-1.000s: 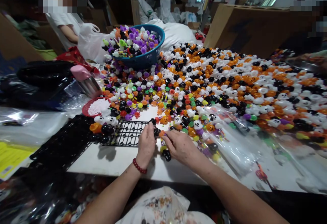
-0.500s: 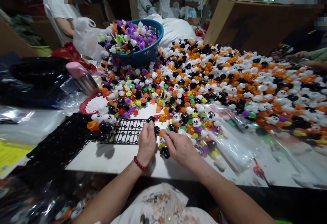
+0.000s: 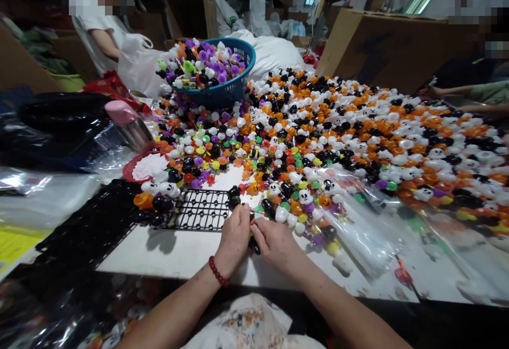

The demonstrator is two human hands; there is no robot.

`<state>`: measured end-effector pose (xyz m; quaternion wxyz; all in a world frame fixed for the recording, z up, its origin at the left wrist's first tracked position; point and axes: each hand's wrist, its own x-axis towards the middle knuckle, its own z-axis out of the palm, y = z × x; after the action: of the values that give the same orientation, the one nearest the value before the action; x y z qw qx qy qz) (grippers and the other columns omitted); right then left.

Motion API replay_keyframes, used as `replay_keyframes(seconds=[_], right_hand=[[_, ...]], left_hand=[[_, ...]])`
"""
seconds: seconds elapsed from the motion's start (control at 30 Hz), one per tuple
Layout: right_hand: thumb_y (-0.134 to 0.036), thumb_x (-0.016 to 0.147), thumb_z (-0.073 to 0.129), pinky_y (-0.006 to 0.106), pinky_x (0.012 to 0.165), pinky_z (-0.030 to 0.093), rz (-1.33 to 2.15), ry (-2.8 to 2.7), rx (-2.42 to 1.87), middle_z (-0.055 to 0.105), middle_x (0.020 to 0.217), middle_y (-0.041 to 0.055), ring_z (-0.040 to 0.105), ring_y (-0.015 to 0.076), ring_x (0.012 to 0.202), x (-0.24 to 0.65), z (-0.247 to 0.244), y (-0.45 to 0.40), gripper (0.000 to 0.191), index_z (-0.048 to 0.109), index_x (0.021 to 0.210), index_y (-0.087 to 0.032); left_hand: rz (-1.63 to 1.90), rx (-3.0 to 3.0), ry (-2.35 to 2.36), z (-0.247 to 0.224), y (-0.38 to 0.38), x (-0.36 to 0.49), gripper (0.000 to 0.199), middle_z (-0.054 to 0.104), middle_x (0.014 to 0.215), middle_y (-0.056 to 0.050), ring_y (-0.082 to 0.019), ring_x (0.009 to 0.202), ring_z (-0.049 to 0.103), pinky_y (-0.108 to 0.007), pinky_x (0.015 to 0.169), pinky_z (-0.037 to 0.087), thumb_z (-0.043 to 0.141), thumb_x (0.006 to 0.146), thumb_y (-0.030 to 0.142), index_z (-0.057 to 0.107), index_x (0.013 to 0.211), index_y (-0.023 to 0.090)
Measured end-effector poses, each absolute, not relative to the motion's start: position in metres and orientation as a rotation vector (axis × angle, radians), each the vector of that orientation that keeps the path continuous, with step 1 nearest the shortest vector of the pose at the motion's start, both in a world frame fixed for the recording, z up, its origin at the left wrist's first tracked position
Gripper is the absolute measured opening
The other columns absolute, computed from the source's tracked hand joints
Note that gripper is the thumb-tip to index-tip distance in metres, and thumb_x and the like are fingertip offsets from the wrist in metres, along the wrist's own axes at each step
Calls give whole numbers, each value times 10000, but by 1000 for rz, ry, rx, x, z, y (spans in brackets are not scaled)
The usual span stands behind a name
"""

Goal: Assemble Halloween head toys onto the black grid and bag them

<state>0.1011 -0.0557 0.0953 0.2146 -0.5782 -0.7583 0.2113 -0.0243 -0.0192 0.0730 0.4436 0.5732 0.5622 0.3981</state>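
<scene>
My left hand [image 3: 234,236], with a red bead bracelet [image 3: 218,271] at the wrist, is closed around a black plastic toy figure [image 3: 234,200], whose dark knobs stick out past the fingers. Pressed fingertip to fingertip against it, my right hand [image 3: 276,240] pinches a small orange piece [image 3: 252,222], mostly hidden by the fingers. Another black piece [image 3: 254,244] shows below the joined fingertips; whether it is held or lies on the table I cannot tell. Just left of the hands lies a black plastic grid [image 3: 202,210], with white, orange and black figures [image 3: 161,190] at its left end.
A large heap of white, orange and black figures [image 3: 358,121] spreads over the white table [image 3: 135,251]. Behind it stands a blue basket [image 3: 242,73] full of toys. Clear plastic bags [image 3: 358,237] lie to the right. A pink-capped flask [image 3: 129,126] stands left. Two other people are at the far sides.
My two hands have come together, the right moving left until its fingertips meet the left's. Both sit slightly lower in view, and the orange piece is now more hidden.
</scene>
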Motion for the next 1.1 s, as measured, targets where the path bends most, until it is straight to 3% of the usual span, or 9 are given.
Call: replay_keyframes(seconds=[0.17, 0.27, 0.33, 0.4, 0.5, 0.63, 0.83, 1.0, 1.1], right_hand=[[-311, 1031, 326, 265, 649, 399, 571, -2022, -1635, 674, 795, 46, 583, 170, 693, 135, 105, -44, 367, 650, 899, -203], [-345, 1029, 318, 322, 735, 435, 202, -1870, -1786, 652, 856, 95, 571, 212, 774, 176, 123, -26, 402, 667, 915, -182], [-332, 998, 400, 405, 848, 425, -168, -1796, -1871, 625, 1040, 172, 543, 282, 951, 193, 134, -10, 326, 668, 1005, -146], [-274, 969, 457, 453, 918, 398, -372, -1838, -1869, 565, 1210, 217, 479, 328, 1085, 194, 140, 9, 288, 640, 1124, -114], [-137, 939, 466, 392, 886, 422, -265, -2193, -1778, 593, 1192, 188, 492, 296, 1060, 164, 135, 44, 284, 627, 1171, -117], [-85, 887, 516, 357, 843, 425, -34, -2621, -1728, 643, 1087, 188, 535, 286, 1030, 110, 111, 96, 266, 659, 1110, -106], [-102, 836, 599, 340, 854, 414, 99, -2689, -1689, 701, 902, 171, 614, 260, 906, 86, 88, 141, 158, 697, 960, -83], [-73, 839, 552, 285, 837, 422, 110, -2522, -1719, 651, 1131, 146, 583, 237, 1046, 102, 103, 137, 420, 551, 1256, -121], [-73, 874, 449, 278, 800, 441, 251, -2271, -1680, 637, 1112, 112, 595, 204, 972, 112, 115, 115, 405, 509, 1268, -145]], left_hand=[[952, 1316, 1260, 74, -10, -25, 465, 525, 638, 11, -170, 608, 501, -297, 622, 408, 291, 964, 597, 541, 852, 220], [948, 1499, 1456, 81, 20, -42, 413, 539, 647, 0, -182, 619, 529, -304, 636, 422, 306, 977, 540, 547, 898, 214], [904, 1749, 1701, 84, 46, -59, 282, 607, 850, -59, -211, 778, 590, -323, 730, 443, 402, 964, 430, 561, 977, 197], [749, 1951, 1903, 83, 71, -75, 268, 564, 1121, -148, -263, 952, 604, -364, 820, 452, 446, 939, 319, 542, 1134, 162], [508, 1989, 2034, 75, 97, -86, 316, 433, 1280, -229, -317, 1007, 610, -419, 845, 460, 458, 902, 218, 525, 1195, 119], [493, 1964, 1933, 64, 110, -85, 247, 463, 1225, -216, -310, 1006, 614, -428, 877, 453, 440, 879, 136, 569, 1089, 122], [657, 1821, 1701, 60, 117, -85, 136, 581, 1030, -126, -282, 1040, 580, -416, 953, 425, 566, 806, 127, 589, 932, 174], [913, 1455, 1489, 57, 124, -87, 180, 608, 917, -61, -197, 887, 604, -344, 812, 512, 603, 805, 231, 556, 973, 186], [1005, 1248, 1291, 63, 117, -86, 294, 603, 879, -33, -129, 723, 591, -279, 693, 520, 625, 799, 368, 553, 1006, 172]])
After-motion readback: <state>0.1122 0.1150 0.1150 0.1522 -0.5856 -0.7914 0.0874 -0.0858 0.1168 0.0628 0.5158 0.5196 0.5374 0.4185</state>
